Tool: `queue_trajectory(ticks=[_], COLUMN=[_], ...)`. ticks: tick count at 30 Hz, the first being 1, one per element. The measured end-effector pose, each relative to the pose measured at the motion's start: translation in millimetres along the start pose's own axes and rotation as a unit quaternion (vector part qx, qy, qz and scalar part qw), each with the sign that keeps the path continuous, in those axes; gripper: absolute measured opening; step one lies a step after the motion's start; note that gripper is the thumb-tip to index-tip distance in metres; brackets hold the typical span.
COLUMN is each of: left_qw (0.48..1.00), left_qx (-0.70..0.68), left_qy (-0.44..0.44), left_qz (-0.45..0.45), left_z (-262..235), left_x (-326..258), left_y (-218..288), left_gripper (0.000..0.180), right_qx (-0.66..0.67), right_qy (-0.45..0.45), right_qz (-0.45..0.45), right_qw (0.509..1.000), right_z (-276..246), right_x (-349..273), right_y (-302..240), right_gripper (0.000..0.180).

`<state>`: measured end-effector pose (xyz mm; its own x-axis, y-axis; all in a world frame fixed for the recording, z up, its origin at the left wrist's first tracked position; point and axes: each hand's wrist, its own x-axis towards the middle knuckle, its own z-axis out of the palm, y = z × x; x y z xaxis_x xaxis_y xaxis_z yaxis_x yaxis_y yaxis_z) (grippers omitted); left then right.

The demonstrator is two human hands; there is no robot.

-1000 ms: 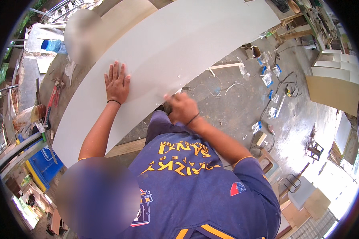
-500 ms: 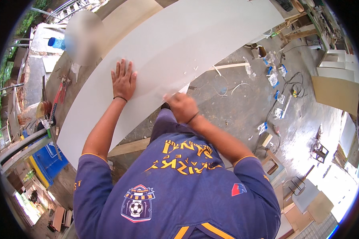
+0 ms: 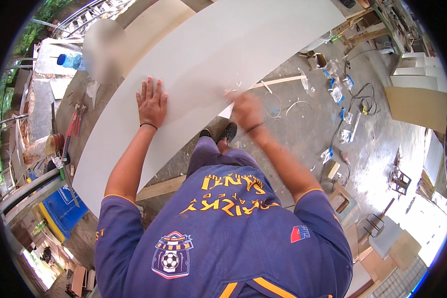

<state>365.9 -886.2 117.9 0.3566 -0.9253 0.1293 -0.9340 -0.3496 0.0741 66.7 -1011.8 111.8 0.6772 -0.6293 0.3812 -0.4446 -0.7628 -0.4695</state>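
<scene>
A large white board stretches diagonally in front of me. My left hand lies flat on it with the fingers spread. At the board's near edge is my right hand, blurred by motion. Its fingers look curled together, and whatever they grip, if anything, cannot be made out. Small white shavings lie on the board close to that hand. A white pointed piece shows just below the edge, beside the right hand.
Behind the white board lies a tan board, near a blurred round area. Red-handled cutters and a blue-capped bottle are at the left. Cables and plastic packets litter the floor at right. A timber strip lies under the board.
My right hand has moved right and slightly up along the board's edge, away from my body. My left hand has stayed nearly in place, flat on the board.
</scene>
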Motion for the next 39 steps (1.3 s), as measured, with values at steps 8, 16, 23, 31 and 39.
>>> queue_trajectory(ticks=[8,16,23,31,39], left_qw=[1.0,1.0,1.0,0.999,0.999], left_qx=[-0.013,-0.012,-0.011,-0.035,-0.034], left_qy=[-0.009,-0.004,0.0,-0.008,-0.007], left_qz=[-0.013,-0.017,-0.017,-0.016,-0.025], left_z=[-2.8,-0.6,-2.2,-7.3,-7.4], left_x=[-1.0,-2.5,2.4,2.2,-4.7], left_y=[-0.3,-1.6,-1.5,1.0,-1.7], left_gripper=[0.048,0.045,0.045,0.045,0.045], right_qx=[0.023,-0.144,-0.005,-0.173,-0.009], right_qy=[-0.072,0.005,0.047,0.008,-0.12], right_qz=[-0.034,0.083,-0.043,0.138,-0.028], right_qw=[0.997,0.986,0.998,0.975,0.992], right_z=[14.6,-51.3,-31.1,-79.3,-37.3], right_x=[-13.0,42.2,12.0,55.2,26.5], right_y=[-73.3,83.8,98.9,141.4,52.1], right_gripper=[0.036,0.039,0.034,0.043,0.048])
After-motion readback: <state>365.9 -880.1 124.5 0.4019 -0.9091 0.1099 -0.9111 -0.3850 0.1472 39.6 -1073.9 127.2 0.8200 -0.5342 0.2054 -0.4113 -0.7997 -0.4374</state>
